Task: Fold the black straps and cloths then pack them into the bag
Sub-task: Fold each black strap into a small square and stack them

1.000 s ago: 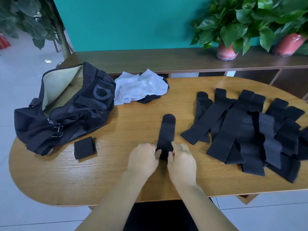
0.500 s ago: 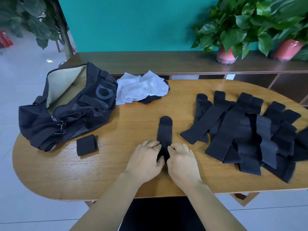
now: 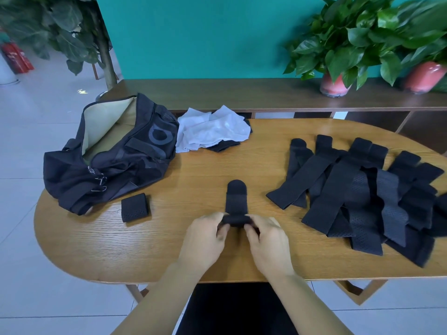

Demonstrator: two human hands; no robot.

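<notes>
Grip: both hands pinch the near end of one black strap (image 3: 236, 204) at lower centre of the frame. Left hand (image 3: 205, 238) holds the left edge of the rolled or folded end, right hand (image 3: 267, 238) the right edge, fingers curled round it. The near end is raised off the table (image 3: 169, 250) into a small roll between the fingertips; the remainder lies flat, running away from the person, rounded tip farthest.

Step in hand, as I judge it: folding this strap up from the near end, only the first turn made.

Outward. Left of the hands, one folded strap (image 3: 134, 207) sits as a compact square on the table, just beside the bag (image 3: 108, 160) but not in it. The bag lies at centre left, mouth open, pale lining showing (contents not visible from here). Behind it, at upper centre, a crumpled white cloth (image 3: 212, 130) rests over a dark cloth (image 3: 223, 146), neither folded. At right, a large pile of straps (image 3: 362, 197) lies overlapped and unfolded.

Progress: early. One strap folded, one in hand, the pile and cloths untouched, nothing seen packed.
</notes>
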